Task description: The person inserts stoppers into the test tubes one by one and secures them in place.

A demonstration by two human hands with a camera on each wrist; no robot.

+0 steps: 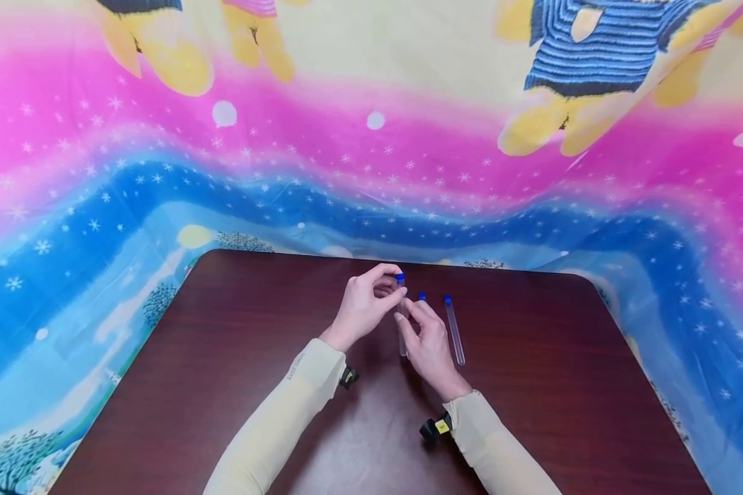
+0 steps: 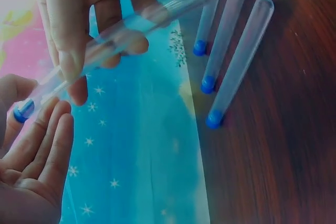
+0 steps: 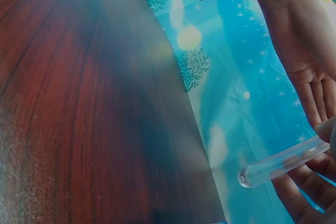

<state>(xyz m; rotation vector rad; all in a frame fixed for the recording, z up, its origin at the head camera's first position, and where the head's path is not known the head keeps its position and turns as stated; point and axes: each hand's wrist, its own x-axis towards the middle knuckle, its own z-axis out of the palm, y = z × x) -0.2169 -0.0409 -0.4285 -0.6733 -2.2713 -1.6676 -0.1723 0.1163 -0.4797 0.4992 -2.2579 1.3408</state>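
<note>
Dark wood table [image 1: 235, 385] sat against a pink-and-blue cartoon cloth [image 1: 99, 206]. Work looked barely started: one clear tube [image 2: 126, 35] was lifted over the table, blue cap [image 1: 399, 277] on. Left hand [image 1: 365, 306] pinched that cap with curled fingertips. Right hand [image 1: 430, 347] gripped the tube body, fingers [image 2: 65, 51] wrapped round it. Three capped tubes [image 2: 239, 64] lay untouched on the table, to the right

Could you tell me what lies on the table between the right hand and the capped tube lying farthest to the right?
Only bare dark table shows between the right hand and the rightmost tube in the head view; the other lying tubes are largely hidden behind the hand.
</note>
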